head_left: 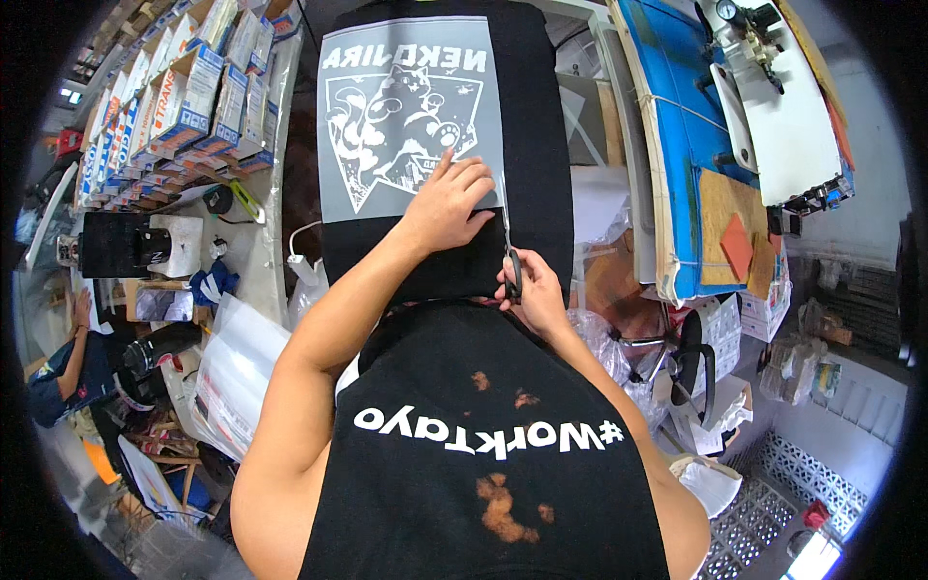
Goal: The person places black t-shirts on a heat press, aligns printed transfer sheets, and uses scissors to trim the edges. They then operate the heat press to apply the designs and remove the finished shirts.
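A translucent grey film sheet [353,58] with a white printed cat design and mirrored lettering lies on a black cloth-covered board [536,116]. My left hand [448,201] rests on the sheet's lower right part, fingers spread and flat. Black-handled scissors [513,275] are gripped in my right hand [537,290], at the near edge of the board. Their blades point away from me along the sheet's right edge, close to its lower right corner. Whether the blades are parted is too fine to tell.
Stacked cartons [184,116] fill the left table, with a tape measure [218,199] and a yellow-green cutter [248,203] nearby. On the right stands a blue panel [667,116] beside a machine with a pressure gauge [727,10]. Another person [72,372] is at the far left.
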A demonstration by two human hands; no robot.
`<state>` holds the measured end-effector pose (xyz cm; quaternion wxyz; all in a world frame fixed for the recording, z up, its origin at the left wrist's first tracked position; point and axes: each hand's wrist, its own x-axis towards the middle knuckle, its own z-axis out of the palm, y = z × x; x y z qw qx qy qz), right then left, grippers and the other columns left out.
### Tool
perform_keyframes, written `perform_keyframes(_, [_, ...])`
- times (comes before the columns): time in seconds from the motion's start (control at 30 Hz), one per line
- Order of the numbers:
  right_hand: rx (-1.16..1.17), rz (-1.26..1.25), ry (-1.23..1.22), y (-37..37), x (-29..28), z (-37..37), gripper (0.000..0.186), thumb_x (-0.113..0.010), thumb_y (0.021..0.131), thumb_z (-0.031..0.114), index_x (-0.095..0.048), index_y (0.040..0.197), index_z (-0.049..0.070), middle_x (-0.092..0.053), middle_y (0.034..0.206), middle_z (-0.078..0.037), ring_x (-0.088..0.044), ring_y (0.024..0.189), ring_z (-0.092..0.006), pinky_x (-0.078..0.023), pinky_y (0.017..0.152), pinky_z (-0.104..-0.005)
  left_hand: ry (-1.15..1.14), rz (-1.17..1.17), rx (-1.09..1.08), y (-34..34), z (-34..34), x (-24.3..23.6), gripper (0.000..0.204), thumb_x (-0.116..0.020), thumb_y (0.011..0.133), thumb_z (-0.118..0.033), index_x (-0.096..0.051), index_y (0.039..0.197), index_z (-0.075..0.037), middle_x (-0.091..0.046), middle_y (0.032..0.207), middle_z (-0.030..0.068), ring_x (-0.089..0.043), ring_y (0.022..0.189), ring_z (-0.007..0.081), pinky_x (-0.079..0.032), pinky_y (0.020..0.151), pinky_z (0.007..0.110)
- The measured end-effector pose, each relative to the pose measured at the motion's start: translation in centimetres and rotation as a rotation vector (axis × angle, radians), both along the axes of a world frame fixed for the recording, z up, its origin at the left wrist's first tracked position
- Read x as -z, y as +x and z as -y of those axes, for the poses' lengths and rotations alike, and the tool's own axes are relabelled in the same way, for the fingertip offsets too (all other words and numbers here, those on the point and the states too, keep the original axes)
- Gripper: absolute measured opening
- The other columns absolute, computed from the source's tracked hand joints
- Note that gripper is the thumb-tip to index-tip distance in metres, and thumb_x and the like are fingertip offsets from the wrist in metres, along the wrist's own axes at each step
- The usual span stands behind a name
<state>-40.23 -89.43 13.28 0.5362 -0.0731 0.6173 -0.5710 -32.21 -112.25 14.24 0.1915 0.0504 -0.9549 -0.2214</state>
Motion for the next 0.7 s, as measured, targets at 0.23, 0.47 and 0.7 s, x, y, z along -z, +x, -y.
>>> perform_keyframes(0.23, [-0.019,-0.058,0.026,0.6,-1.0,0.1,0.035,-0.064,0.102,0.025,-0.056,0.128,0.004,-0.061,0.086,-0.004,-0.062,0.064,-0.0102,-0.05,0.048,-0.0244,-0.041,-0.137,-0.052,-0.5,-1.0,1.7,0.019,-0.074,0.084,-0.01,-0.07,0.102,-0.006,-0.07,0.115,0.0085,-0.061,0.124,0.0301,-0.041,0.113,0.052])
perform_keyframes(0.47, [0.036,-0.072,0.069,-0.3,-2.2,3.2,0.032,-0.066,0.101,0.024,-0.059,0.123,0.002,-0.059,0.078,0.0,-0.058,0.058,-0.0073,-0.043,0.042,-0.0222,-0.126,-0.223,-0.089,-0.7,-1.4,0.8,0.011,-0.065,0.087,-0.011,-0.073,0.094,-0.007,-0.074,0.104,0.0072,-0.068,0.112,0.0272,-0.048,0.107,0.048])
perform_keyframes(0.7, [0.069,-0.144,0.057,-2.8,-2.5,7.0,0.018,-0.057,0.104,0.019,-0.061,0.109,0.003,-0.059,0.076,-0.002,-0.057,0.056,-0.009,-0.041,0.041,-0.0231,-0.063,-0.281,-0.093,0.5,-2.5,-2.3,0.014,-0.068,0.081,-0.007,-0.072,0.094,-0.005,-0.075,0.101,0.0093,-0.072,0.103,0.0266,-0.054,0.1,0.046])
